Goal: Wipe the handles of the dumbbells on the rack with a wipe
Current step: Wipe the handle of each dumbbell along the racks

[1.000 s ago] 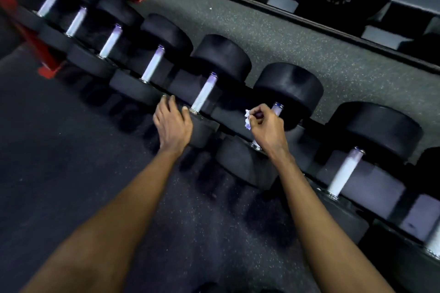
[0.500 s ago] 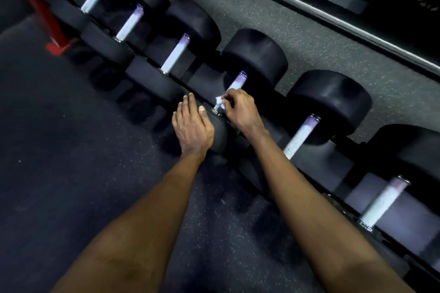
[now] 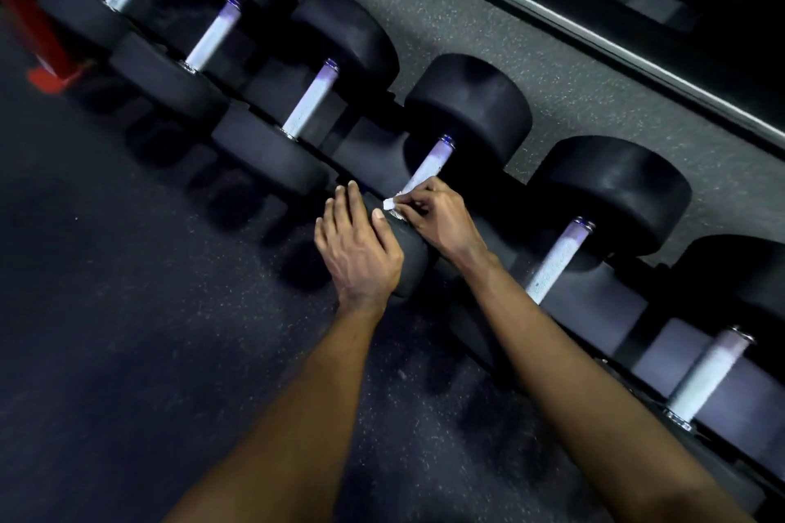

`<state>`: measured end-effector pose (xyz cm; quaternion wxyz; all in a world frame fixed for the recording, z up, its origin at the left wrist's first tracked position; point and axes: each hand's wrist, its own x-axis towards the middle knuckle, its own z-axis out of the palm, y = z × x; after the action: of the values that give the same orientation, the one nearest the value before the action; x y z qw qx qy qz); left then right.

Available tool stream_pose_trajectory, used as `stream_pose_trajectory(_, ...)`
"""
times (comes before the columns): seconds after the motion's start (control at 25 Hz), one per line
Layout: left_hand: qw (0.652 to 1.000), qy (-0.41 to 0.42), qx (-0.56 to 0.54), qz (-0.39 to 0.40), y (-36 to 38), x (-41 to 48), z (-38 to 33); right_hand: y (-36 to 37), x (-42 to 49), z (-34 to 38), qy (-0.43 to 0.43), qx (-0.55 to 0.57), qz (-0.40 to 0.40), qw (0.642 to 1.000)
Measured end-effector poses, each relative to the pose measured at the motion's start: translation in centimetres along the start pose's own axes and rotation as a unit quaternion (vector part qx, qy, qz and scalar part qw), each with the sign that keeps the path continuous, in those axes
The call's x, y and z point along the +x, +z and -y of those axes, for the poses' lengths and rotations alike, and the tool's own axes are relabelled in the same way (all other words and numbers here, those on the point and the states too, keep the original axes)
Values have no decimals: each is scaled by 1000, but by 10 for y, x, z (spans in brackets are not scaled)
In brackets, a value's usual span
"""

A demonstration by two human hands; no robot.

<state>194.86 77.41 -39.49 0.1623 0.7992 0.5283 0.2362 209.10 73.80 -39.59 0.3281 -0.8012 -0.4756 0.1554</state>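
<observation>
A row of black dumbbells with pale knurled handles runs diagonally from the top left to the lower right on a low rack [image 3: 603, 310]. My right hand [image 3: 437, 214] pinches a small white wipe [image 3: 393, 204] against the near end of one handle [image 3: 427, 170]. My left hand [image 3: 361, 251] lies flat, fingers together, on the near black head [image 3: 408, 263] of that same dumbbell. The neighbouring handle [image 3: 556, 259] to the right and the handle [image 3: 308, 102] to the left are bare.
Dark speckled rubber floor [image 3: 127, 310] spreads to the left and below. A red rack foot [image 3: 46, 72] stands at the left edge. Grey floor [image 3: 488, 34] lies behind the dumbbells, ending at a metal rail [image 3: 594, 38] with more dark equipment beyond.
My right hand with the wipe left the handle one place to the right and went to the one it now grips, then slid down to its near end. My left hand stays on that dumbbell's head.
</observation>
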Motion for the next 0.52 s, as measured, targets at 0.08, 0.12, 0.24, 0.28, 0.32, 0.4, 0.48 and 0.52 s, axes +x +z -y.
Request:
stream_pose_trajectory(0.08, 1000, -4, 0, 4, -1, -1, 1, 1, 0, 0, -6, 4, 1, 1000)
stream_pose_trajectory(0.12, 1000, -2, 3, 6, -2, -1, -1, 0, -1, 1, -3, 1, 3, 1000)
stream_pose_trajectory(0.24, 1000, -10, 7, 16, -3, 0, -2, -1, 2, 4, 9, 0, 14, 1000)
stream_pose_trajectory(0.28, 1000, -11, 12, 20, -3, 0, 0, -1, 3, 5, 12, 5, 15, 1000)
stream_pose_trajectory(0.32, 1000, -9, 20, 20, -2, 1, 0, -1, 3, 6, 11, 8, 15, 1000)
stream_pose_trajectory(0.4, 999, -13, 25, 27, -3, 2, -1, -1, 5, 4, 9, 13, 14, 1000)
stream_pose_trajectory(0.48, 999, -18, 28, 42, -5, -1, -4, -1, 5, 1, 10, 19, 12, 1000)
stream_pose_trajectory(0.52, 998, -18, 30, 49, -8, 1, -4, 0, 4, 0, 7, 24, 9, 1000)
